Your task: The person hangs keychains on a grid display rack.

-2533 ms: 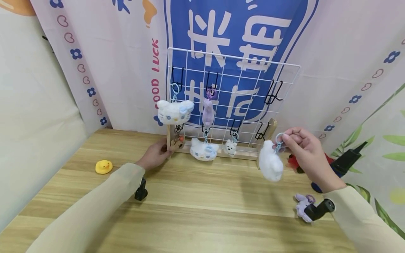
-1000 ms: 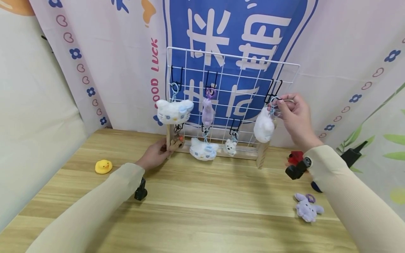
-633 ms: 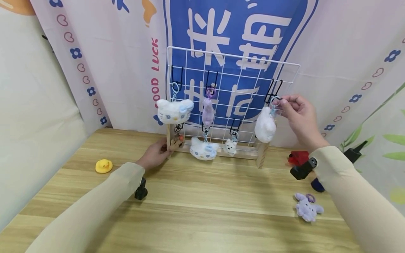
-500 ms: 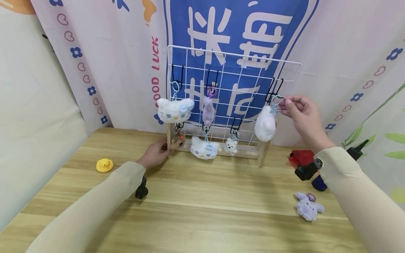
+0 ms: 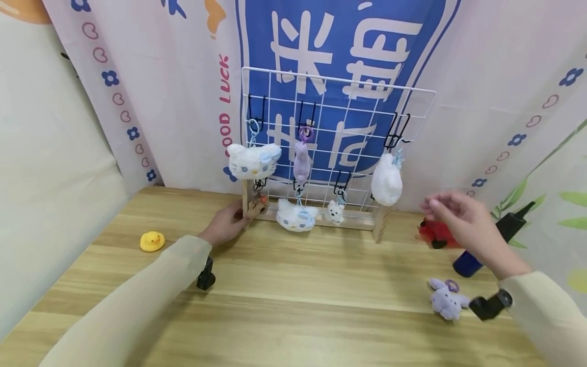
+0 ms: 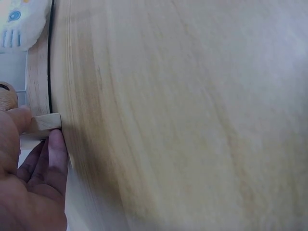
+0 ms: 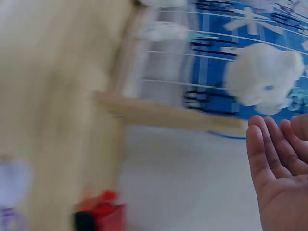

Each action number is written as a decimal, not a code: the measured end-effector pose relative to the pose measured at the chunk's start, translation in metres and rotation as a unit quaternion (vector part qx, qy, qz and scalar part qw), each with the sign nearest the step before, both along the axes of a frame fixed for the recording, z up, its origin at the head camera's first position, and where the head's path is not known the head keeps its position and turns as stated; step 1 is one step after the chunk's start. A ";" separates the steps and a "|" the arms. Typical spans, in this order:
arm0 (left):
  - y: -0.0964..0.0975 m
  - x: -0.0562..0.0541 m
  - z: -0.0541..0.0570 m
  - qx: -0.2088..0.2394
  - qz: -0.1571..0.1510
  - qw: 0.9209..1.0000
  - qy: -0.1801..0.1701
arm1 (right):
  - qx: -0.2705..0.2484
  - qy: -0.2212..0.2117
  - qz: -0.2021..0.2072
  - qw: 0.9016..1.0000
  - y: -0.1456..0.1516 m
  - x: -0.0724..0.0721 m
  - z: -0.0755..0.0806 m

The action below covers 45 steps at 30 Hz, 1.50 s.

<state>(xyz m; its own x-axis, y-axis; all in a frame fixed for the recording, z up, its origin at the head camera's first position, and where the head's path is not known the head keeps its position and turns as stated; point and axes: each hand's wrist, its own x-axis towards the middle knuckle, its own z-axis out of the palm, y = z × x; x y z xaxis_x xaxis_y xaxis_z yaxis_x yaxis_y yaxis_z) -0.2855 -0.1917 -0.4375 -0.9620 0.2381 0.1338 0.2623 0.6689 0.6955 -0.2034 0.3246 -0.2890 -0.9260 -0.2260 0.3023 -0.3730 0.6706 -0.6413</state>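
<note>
My left hand (image 5: 225, 224) pinches the wooden foot (image 6: 47, 122) at the left end of a white wire-grid stand (image 5: 359, 221), thumb on one side and fingers on the other. My right hand (image 5: 472, 224) is off to the stand's right, blurred, fingers loosely bent with nothing in them. A white plush keychain (image 5: 387, 179) hangs by its blue ring from the upper right black hook (image 5: 395, 133). Two white cat-face keychains (image 5: 254, 162), a purple plush one (image 5: 301, 163), a small white bear (image 5: 335, 212) and a brown charm (image 5: 258, 206) hang on other hooks.
A yellow rubber duck (image 5: 152, 241) sits on the table's left. At the right lie a purple plush keychain (image 5: 447, 300), a red item (image 5: 437, 233) and a dark blue and black object (image 5: 469, 263). A printed curtain (image 5: 192, 127) hangs behind the stand.
My right hand carried the white plush keychain up to the upper right hook, let go of its ring and drew back right and down. My left hand stays on the foot.
</note>
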 end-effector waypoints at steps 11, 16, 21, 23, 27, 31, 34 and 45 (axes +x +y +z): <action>0.001 0.003 0.002 0.000 0.003 1.000 -0.003 | 0.160 -0.101 -0.067 0.980 0.049 0.041 -0.072; 0.002 0.006 0.006 -0.001 0.003 1.000 0.002 | 0.224 -0.127 -0.124 0.958 0.069 0.047 -0.089; 0.003 0.006 0.006 -0.004 0.004 1.000 0.003 | 0.227 -0.190 -0.139 0.945 0.085 0.044 -0.102; 0.003 0.005 0.005 -0.004 0.003 1.000 0.003 | 0.216 -0.217 -0.140 0.942 0.088 0.040 -0.107; 0.002 0.005 0.003 -0.002 0.004 1.000 0.000 | 0.218 -0.227 -0.139 0.939 0.088 0.035 -0.115; 0.002 0.005 0.003 -0.004 0.006 1.000 0.000 | 0.228 -0.213 -0.141 0.940 0.087 0.033 -0.118; 0.002 0.005 0.002 -0.004 0.006 1.000 -0.002 | 0.230 -0.211 -0.137 0.940 0.088 0.031 -0.120; 0.003 0.004 0.001 0.001 0.008 1.000 -0.003 | 0.221 -0.238 -0.121 0.938 0.087 0.026 -0.119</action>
<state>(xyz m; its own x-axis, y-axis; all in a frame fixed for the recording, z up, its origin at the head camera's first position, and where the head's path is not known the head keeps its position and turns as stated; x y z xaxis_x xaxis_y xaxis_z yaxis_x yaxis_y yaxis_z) -0.2817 -0.1890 -0.4362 -0.9665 0.2222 0.1281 0.2470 0.6723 0.6978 -0.1776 0.4115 -0.4085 -0.9725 0.0017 -0.2330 0.0822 0.9382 -0.3361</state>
